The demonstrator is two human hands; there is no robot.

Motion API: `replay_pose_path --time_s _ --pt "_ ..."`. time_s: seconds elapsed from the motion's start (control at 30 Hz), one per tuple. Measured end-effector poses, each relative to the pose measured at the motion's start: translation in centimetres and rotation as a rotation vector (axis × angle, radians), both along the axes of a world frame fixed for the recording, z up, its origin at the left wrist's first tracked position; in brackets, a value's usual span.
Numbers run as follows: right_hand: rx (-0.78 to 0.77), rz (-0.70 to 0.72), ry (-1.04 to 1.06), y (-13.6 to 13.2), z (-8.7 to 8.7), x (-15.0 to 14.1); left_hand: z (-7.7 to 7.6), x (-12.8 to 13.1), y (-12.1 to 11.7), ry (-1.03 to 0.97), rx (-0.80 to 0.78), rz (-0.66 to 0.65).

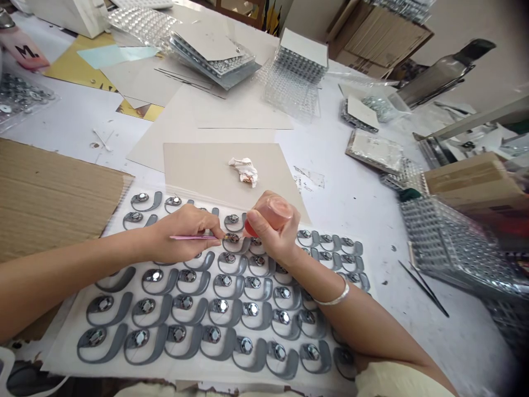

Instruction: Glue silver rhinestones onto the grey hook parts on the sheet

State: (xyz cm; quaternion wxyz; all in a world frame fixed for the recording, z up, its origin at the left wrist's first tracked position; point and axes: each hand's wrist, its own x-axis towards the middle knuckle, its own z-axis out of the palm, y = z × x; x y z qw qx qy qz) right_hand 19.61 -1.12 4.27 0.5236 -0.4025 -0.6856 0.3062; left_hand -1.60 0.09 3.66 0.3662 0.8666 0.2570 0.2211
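Observation:
My left hand (185,231) is closed in a pinch on a thin pink stick-like tool (192,237), whose tip points right at one round metal piece (232,238). My right hand (275,229) grips a squeeze bottle (276,212) with reddish contents, tilted so its nozzle comes down beside that same piece. Whether the nozzle touches it, I cannot tell. Around both hands, grey curved bands (190,344), each with a shiny round metal piece, lie in rows on a white sheet (66,344). My hands and forearms cover some of them.
Ahead lies a crumpled stained tissue (244,171) on a beige card (198,171). Black tweezers (425,289) rest at the right, beside stacked trays of small parts (450,237). Brown cardboard (53,193) lies left. Farther back are more stacked trays (303,55) and a dark bottle (442,71).

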Motion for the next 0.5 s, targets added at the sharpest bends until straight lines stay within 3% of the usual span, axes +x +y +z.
replay_pose_path --time_s 0.17,0.33,0.5 --pt "-0.030 -0.048 0.095 0.2 -0.2 0.0 -0.2 -0.1 0.0 -0.013 -0.007 0.003" --pt "-0.292 -0.227 0.425 3.4 0.8 1.4 -0.3 0.1 -0.2 -0.050 0.007 0.033" --pt "-0.526 -0.158 0.538 7.3 1.4 3.7 0.9 0.3 -0.7 -0.061 -0.091 0.119"
